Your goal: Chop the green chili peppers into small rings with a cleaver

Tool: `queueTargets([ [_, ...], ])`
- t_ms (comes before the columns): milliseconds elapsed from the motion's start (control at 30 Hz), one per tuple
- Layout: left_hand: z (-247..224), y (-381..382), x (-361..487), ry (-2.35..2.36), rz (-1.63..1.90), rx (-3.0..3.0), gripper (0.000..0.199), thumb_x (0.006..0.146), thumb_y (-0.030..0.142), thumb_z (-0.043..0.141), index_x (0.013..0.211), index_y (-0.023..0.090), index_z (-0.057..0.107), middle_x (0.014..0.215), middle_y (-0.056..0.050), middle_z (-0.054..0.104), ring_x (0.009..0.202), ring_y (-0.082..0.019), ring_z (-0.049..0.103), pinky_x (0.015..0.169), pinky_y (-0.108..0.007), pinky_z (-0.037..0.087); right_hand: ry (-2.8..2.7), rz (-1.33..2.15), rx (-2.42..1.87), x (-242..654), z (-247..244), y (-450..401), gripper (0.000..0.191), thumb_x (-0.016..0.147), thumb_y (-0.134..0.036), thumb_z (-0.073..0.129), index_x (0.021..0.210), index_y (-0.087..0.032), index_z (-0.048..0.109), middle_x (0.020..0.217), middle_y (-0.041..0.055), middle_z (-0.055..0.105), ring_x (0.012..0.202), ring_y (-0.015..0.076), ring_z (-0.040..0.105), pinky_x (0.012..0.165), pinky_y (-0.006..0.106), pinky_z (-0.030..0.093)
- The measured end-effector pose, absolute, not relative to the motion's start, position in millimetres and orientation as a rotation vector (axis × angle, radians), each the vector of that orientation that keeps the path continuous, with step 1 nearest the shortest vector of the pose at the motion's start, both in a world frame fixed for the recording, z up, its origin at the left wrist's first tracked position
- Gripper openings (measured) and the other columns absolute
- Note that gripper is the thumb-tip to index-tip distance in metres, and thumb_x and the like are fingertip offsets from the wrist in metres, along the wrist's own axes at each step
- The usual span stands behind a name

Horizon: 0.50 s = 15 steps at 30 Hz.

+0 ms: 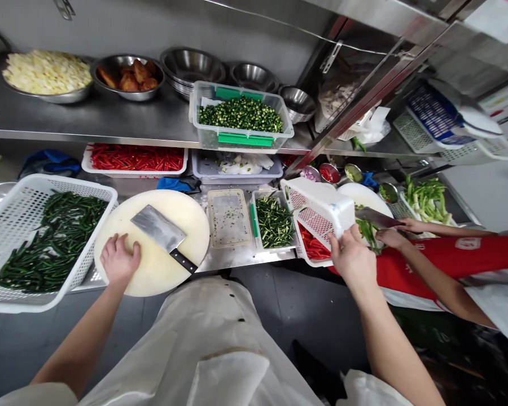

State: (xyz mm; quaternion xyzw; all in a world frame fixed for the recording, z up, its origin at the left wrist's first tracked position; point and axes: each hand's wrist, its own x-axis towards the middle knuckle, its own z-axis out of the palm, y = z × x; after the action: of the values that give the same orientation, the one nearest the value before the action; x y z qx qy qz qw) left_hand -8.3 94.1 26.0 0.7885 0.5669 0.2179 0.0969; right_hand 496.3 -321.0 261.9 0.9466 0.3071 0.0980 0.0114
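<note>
1. White garment [224,378] nearest; ahead, the right hand [355,259] clamps a white container's [322,194] right end.
2. Container: ahead-left of that grip, tilted, long axis running left and away, by red chillies [315,243]; its lower edges are hard to make out.
3. Left hand [119,259]: fingers apart, on the round board [152,282], nearer the cleaver [158,226].

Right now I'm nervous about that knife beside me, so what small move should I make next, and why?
I'd probably ease the right hand and the tilted white basket it grips slightly left, since the co-worker's knife is held close by, its blade pointing towards the basket's near end.
</note>
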Motion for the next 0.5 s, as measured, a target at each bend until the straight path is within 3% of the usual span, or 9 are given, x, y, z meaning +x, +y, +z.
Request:
queueTargets([
  [200, 23.9, 94.8, -10.0, 1.687, 0.65, 2.387, 0.057, 0.102, 0.043, 0.055, 0.152, 0.016, 0.055, 0.162, -0.02, 0.047, 0.154, -0.04, 0.04, 0.128, -0.058, 0.028, 0.937, 0.279, 2.992, 485.7, 246.3, -325.2, 0.046, 0.106, -0.051, 0.047, 0.114, -0.014, 0.072, 0.152, 0.0272, 0.06, 0.088, 0.0289, 0.075, 0.064, 0.033, 0.051],
  [500, 20.9, 97.0, -11.7, 1.648, 0.627, 2.382, 0.06, 0.1, 0.039, 0.055, 0.155, 0.016, 0.05, 0.164, -0.022, 0.042, 0.155, -0.043, 0.035, 0.128, -0.062, 0.024, 0.886, 0.311, 3.073, 482.5, 227.0, -344.6, 0.051, 0.105, -0.051, 0.044, 0.123, -0.012, 0.072, 0.151, 0.0287, 0.061, 0.093, 0.0309, 0.076, 0.065, 0.033, 0.054],
])
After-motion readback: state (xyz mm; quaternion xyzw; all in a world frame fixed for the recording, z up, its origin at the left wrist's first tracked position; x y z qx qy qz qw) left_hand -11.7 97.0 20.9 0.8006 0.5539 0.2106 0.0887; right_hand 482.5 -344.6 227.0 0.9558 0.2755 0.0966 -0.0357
